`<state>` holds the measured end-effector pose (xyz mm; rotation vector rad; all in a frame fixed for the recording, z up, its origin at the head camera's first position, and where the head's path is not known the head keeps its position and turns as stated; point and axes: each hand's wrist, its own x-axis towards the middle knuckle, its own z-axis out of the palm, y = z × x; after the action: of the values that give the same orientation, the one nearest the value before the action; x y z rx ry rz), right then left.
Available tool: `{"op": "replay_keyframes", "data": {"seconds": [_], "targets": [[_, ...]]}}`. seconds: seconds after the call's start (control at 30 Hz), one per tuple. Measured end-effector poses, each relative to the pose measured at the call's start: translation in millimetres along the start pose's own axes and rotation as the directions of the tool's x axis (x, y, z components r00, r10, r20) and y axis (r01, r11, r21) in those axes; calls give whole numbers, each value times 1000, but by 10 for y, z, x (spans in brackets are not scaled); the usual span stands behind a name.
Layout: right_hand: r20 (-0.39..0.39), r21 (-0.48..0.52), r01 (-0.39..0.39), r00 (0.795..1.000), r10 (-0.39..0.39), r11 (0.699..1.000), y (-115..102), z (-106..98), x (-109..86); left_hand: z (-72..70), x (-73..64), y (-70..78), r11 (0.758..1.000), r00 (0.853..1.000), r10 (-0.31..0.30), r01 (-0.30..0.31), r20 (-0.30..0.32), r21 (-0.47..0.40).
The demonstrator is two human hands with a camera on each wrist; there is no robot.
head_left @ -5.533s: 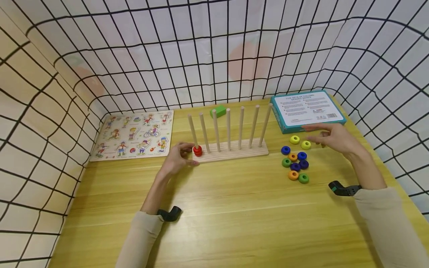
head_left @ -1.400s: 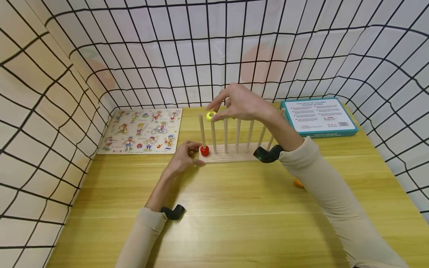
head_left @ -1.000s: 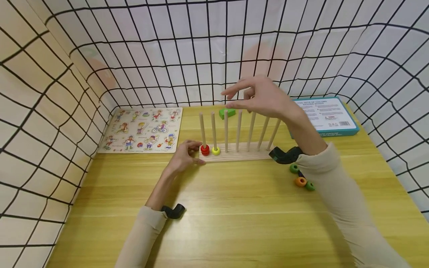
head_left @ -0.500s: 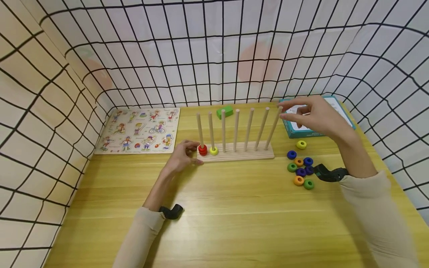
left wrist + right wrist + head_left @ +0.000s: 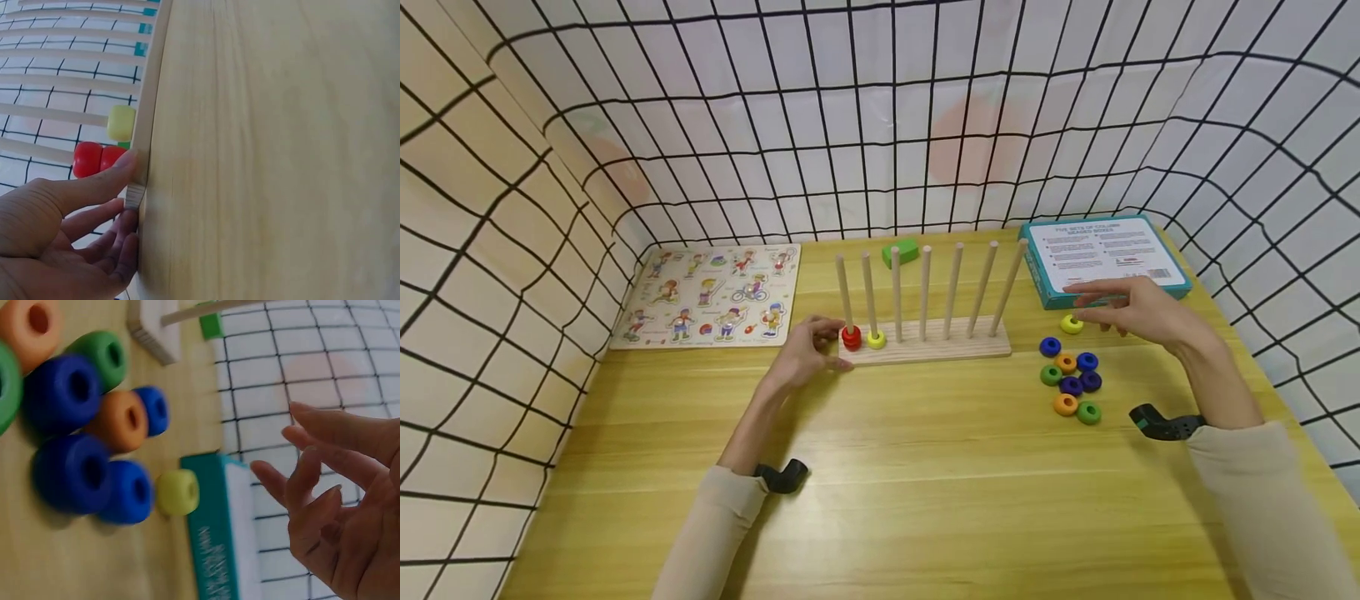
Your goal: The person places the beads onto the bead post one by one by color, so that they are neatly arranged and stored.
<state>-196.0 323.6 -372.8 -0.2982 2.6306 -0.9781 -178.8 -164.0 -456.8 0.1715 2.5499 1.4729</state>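
Observation:
A wooden peg rack (image 5: 940,348) with several upright rods stands mid-table. My left hand (image 5: 801,358) grips its left end, the thumb on the front edge and the fingers curled at the end, as the left wrist view shows. Two red beads (image 5: 94,159) sit on the first rod and one yellow bead (image 5: 121,122) on the second. At the right, my right hand (image 5: 1142,312) hovers over a loose yellow bead (image 5: 178,492), thumb and fingers apart with nothing between them. In the right wrist view a gap shows between the fingertips and that bead.
Several blue, orange and green beads (image 5: 1071,385) lie clustered right of the rack. Behind them is a teal-edged box (image 5: 1105,250). A picture puzzle board (image 5: 707,296) lies at the left, a green block (image 5: 900,252) behind the rack. Black wire mesh (image 5: 880,125) encloses the table.
My right hand carried a yellow bead to the second rod, let it go there, then moved back right and down over the other yellow bead. My left hand has stayed at the rack's end.

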Motion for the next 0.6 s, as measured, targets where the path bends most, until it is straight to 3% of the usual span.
{"op": "replay_keyframes", "data": {"seconds": [0.2,0.6], "targets": [[38,51,-55,998,53,997,220,80,29,0,-13,7,1000,1000,-1,1,-3,-14],[74,38,-132,989,129,991,371,154,150,-3,-14,15,1000,1000,-1,1,1,-18]]}}
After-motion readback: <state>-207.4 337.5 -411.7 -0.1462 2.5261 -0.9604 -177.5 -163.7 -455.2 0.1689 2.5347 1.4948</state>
